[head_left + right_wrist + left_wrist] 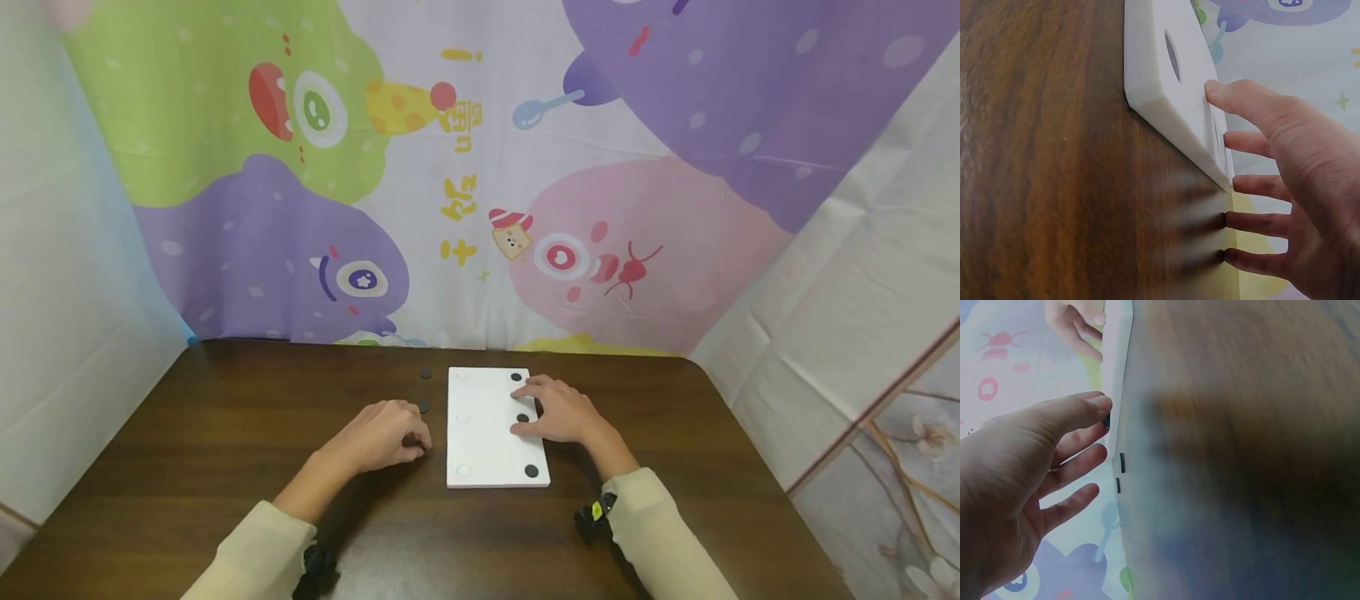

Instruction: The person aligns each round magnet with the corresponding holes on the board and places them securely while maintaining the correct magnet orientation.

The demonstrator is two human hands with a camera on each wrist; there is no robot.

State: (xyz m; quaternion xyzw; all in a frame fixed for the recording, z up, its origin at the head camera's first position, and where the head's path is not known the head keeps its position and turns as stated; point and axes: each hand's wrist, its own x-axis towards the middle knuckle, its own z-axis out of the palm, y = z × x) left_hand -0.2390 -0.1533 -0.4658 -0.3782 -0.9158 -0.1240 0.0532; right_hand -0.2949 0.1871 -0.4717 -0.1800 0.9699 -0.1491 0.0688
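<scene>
A white rectangular board point(491, 433) lies on the table, with round recesses down its left side and black discs point(532, 472) down its right side. My right hand point(566, 412) is over the board's right edge, fingers spread and relaxed. In the right wrist view its thumb point(1229, 92) is at the board's top face, beside the discs. Left of the board, my left hand point(386, 435) pinches a small black disc point(1107, 420) between thumb and fingertips, just above the table. That disc is hidden in the head view. Two loose black discs point(425, 374) lie beyond this hand, left of the board.
The dark brown wooden table point(225, 467) extends around the board. Behind it hangs a cartoon-printed curtain point(480, 308), and pale cloth hangs along both sides. Each wrist wears a black camera, the right one point(592, 523) close to the tabletop.
</scene>
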